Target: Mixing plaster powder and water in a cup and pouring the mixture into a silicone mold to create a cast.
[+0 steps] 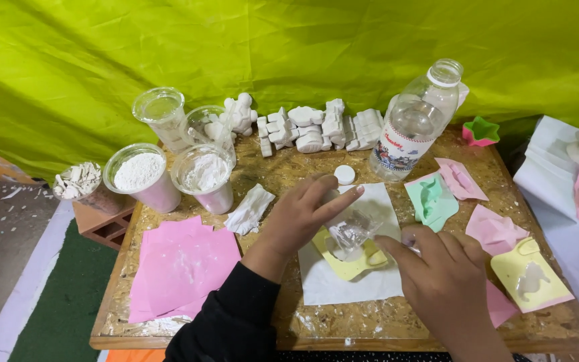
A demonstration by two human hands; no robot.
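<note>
**Bench Status: Casting Station, Cup Held Over Yellow Mould**

A yellow-green fabric backdrop hangs behind a chipboard bench (283,171).

**Item in hand.** A small clear plastic cup (351,234) sits at bench centre, tilted over a yellow mould (343,265) that rests on a white sheet (343,285). The left hand (303,218) approaches from 9 o'clock with fingers closed around the cup's upper side. The right hand (447,281) approaches from 4 o'clock, fingers extended to the cup's lower edge; whether it grips or only steadies cannot be told.

**Progress, as judged.** The cup is over the yellow mould, so filling appears to be under way. A second yellow mould (531,275) at 3 o'clock already shows a white fill. The remaining moulds look unfilled.

**Surrounding count.**
- Flat moulds on the bench: two yellow, one green (431,199), at least three pink (460,177).
- Clear tubs at 10 o'clock: four, two holding white powder (139,171); a fifth container of white fragments (78,179) stands off the bench edge.
- Finished white casts (316,127) in a row at 12 o'clock; exact number unclear.
- One uncapped water bottle (413,121) at 1 o'clock, with its white cap (344,174) lying near it.
- One stack of pink sheets (182,265) at 8 o'clock.
- One crumpled white wipe (249,209).
</note>
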